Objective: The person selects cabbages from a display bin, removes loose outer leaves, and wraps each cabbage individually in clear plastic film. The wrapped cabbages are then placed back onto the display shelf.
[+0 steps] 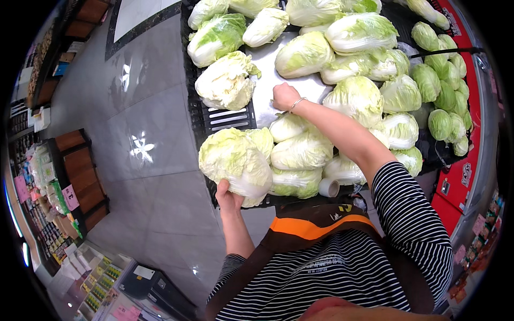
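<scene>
My left hand (229,196) grips a large napa cabbage (235,158) by its white lower end, at the near left corner of the display. My right hand (286,97), with a bracelet on the wrist, reaches over a shiny metal sheet (263,100). Its fingers are curled and turned away, so whether they hold anything is hidden. To the left of that hand lies a napa cabbage with torn, loose outer leaves (227,82). Nearer me, more napa cabbages (303,150) are stacked below my right forearm. A roll (329,187), perhaps of tape or film, rests by the front edge.
Black slatted crates (231,119) carry the cabbages. Round green cabbages (427,82) are heaped at the right, beside a red cabinet (457,192). Grey floor tiles (160,192) stretch to the left, towards wooden shelving (78,176) with goods. A dark bin (154,287) stands at lower left.
</scene>
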Available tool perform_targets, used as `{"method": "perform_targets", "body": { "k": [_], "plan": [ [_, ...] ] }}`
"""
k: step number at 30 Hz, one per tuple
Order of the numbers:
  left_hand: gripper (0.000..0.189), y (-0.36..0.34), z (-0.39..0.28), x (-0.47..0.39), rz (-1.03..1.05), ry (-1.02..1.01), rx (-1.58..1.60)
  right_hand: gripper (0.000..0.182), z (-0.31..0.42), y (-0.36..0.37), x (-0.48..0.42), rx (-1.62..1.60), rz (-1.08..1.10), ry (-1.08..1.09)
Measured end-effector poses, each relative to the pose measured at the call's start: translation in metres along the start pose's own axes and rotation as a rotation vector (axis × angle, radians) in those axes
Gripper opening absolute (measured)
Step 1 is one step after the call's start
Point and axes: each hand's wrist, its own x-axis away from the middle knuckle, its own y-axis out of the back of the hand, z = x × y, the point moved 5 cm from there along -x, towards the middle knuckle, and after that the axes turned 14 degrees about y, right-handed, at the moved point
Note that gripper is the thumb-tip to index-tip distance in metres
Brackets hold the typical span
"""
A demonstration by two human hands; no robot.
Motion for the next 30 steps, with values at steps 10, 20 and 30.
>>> {"method": "perform_targets", "body": {
  "k": [10, 20, 30],
  "plan": [
    [0.077, -0.041, -0.009, -0.005, 0.078, -0.069, -0.066, 0.026, -0.029, 0.076, 0.183, -1.765, -0.135, 0.012],
    [0.085, -0.191, 0.103, -0.001, 0.773, 0.82, 0.528, 0.016, -0.125, 0.102, 0.452, -2.473, -0.898, 0.238],
    [0.092, -0.326, 0.31, -0.006, 1.047, 1.011, 0.594, 0.024, -0.307, 0.107, 0.714, -1.87, -1.495, 0.316]
  ]
}}
